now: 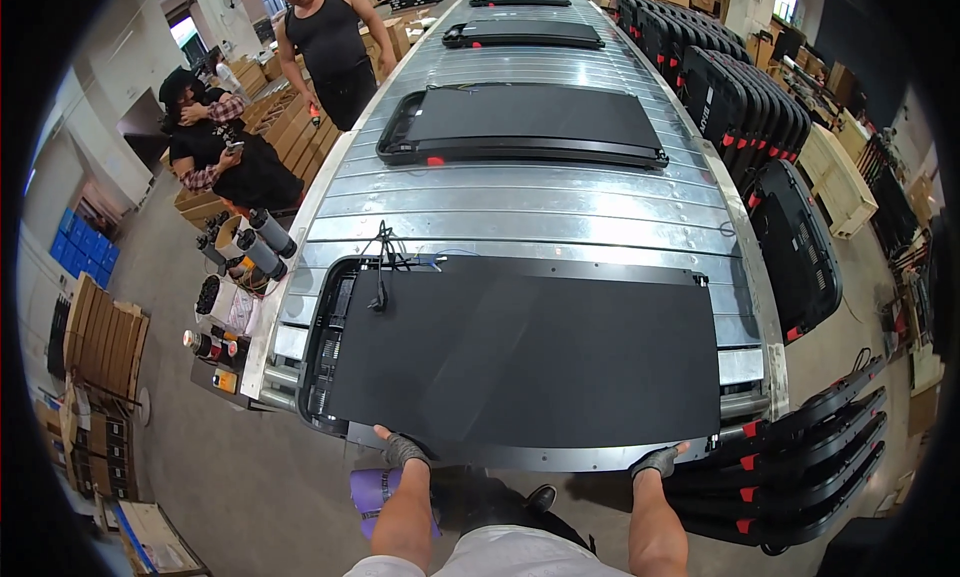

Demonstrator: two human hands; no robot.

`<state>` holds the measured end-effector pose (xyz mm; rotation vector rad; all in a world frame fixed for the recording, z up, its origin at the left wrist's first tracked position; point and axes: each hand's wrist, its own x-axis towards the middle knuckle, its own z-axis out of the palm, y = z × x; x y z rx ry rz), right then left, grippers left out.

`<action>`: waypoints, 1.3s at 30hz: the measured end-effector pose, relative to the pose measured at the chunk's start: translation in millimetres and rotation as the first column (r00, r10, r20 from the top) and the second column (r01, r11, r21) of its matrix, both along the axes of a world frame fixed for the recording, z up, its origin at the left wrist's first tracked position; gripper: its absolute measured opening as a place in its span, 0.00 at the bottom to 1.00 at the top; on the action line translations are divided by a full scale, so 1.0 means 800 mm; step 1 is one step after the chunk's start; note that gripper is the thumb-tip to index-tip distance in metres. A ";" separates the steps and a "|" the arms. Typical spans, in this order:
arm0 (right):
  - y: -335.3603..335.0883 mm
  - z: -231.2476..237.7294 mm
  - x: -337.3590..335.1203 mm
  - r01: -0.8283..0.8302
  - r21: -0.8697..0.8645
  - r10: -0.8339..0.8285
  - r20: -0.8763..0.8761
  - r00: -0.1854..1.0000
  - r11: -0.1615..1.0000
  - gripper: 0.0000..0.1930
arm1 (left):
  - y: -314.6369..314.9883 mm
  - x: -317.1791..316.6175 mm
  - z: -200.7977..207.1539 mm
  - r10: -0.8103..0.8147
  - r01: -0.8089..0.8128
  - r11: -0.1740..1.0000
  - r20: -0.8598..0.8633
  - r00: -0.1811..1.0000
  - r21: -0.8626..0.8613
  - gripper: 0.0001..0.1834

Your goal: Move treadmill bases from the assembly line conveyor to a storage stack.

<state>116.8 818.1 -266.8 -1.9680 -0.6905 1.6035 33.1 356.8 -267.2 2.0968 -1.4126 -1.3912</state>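
Observation:
A large flat black treadmill deck (540, 357) lies on the near end of the roller conveyor, with a metal strip (530, 459) along its near edge. My left hand (406, 449), in a grey fingerless glove, grips that edge toward its left end. At the right end my right hand (656, 463), gloved alike, grips the same edge. Both thumbs rest on top, and the other fingers are mostly hidden. A black frame (318, 362) shows at the deck's left end. Beside the far left corner lies a bundled black cable (380, 287), with thin coloured wires near it.
Another black treadmill unit (530, 122) lies farther up the conveyor (520, 212), with more beyond. Black covers with red tabs stand and lie stacked (790, 467) at the right. Left stand cylindrical motors (265, 247) and bottles. Two people (335, 47) are beyond the conveyor's left side.

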 end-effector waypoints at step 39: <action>0.001 -0.005 -0.004 -0.001 0.077 -0.008 0.124 0.992 0.997 0.54 | -0.003 0.004 0.000 -0.018 0.038 0.994 -0.193 0.981 0.101 0.53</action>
